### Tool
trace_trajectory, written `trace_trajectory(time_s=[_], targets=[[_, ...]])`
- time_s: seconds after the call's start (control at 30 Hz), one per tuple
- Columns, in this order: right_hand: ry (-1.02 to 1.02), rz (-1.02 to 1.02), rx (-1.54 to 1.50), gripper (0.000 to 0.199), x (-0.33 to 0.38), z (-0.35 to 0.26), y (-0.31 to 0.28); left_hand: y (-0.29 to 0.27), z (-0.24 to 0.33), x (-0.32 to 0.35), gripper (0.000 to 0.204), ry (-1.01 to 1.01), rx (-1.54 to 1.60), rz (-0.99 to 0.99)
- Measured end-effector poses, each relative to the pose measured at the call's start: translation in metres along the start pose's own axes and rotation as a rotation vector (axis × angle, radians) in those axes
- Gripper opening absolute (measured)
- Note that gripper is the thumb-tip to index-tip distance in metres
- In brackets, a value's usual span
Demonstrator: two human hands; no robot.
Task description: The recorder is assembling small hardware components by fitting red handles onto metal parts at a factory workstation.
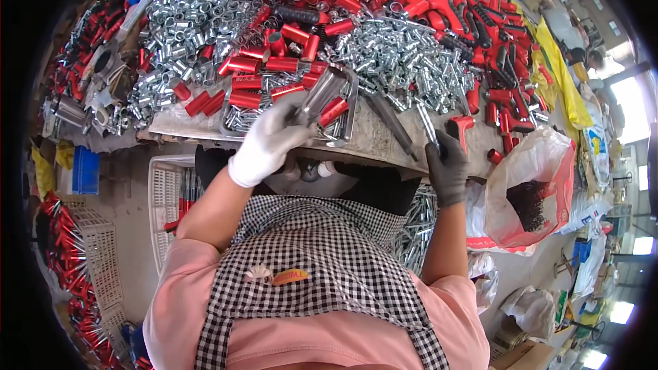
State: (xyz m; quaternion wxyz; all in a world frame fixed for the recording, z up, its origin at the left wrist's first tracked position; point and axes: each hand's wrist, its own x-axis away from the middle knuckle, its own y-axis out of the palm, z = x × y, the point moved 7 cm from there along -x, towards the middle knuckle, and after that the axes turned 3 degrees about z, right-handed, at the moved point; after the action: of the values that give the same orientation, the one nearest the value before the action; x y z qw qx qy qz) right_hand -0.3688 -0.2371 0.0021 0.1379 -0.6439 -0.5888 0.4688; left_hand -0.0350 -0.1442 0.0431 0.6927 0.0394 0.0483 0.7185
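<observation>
My left hand (271, 138), in a white glove, is closed around a shiny grey metal tube (322, 94) tilted up and to the right. Under that tube, a metal tray (354, 92) at the table's near edge holds red printed sleeves (245, 99) and small silver parts. My right hand (447, 168) wears a dark grey glove and pinches a slim silver metal rod (427, 125) that points away from me. Just beside it on the right lies a red plastic handle piece (460, 127). A dark flat metal bar (391, 122) lies between my hands.
Silver rings (181, 24), silver fittings (397, 55) and red-and-black handles (473, 20) heap the table (185, 125). An open sack (493, 188) of small dark pieces stands at the right. White plastic crates (159, 199) sit at the lower left.
</observation>
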Motion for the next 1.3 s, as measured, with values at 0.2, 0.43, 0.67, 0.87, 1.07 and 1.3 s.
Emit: trace_trajectory(time_s=[0.2,0.43,0.67,0.87,1.07,1.3], targets=[[0.059,-0.388,-0.549,0.03,0.013,-0.078,-0.009,-0.019,0.028,0.012,0.042,0.277,-0.683,-0.146],[-0.135,-0.466,-0.497,0.027,0.008,-0.132,-0.005,-0.031,0.035,0.019,0.042,0.412,-0.767,-0.278],[-0.591,-0.388,-0.508,0.032,0.012,-0.172,0.002,-0.047,0.026,0.034,0.051,0.308,-0.718,-0.295],[-0.594,-0.3,-0.607,0.051,0.035,-0.189,0.024,-0.013,0.042,0.047,0.039,0.562,-0.749,-0.273],[-0.373,-0.784,-0.6,0.09,0.046,-0.201,0.059,-0.013,0.019,0.064,0.039,0.684,-0.825,-0.34],[-0.429,-0.574,-0.486,0.087,0.059,-0.202,0.066,0.0,0.009,0.057,0.044,0.635,-0.899,-0.373]])
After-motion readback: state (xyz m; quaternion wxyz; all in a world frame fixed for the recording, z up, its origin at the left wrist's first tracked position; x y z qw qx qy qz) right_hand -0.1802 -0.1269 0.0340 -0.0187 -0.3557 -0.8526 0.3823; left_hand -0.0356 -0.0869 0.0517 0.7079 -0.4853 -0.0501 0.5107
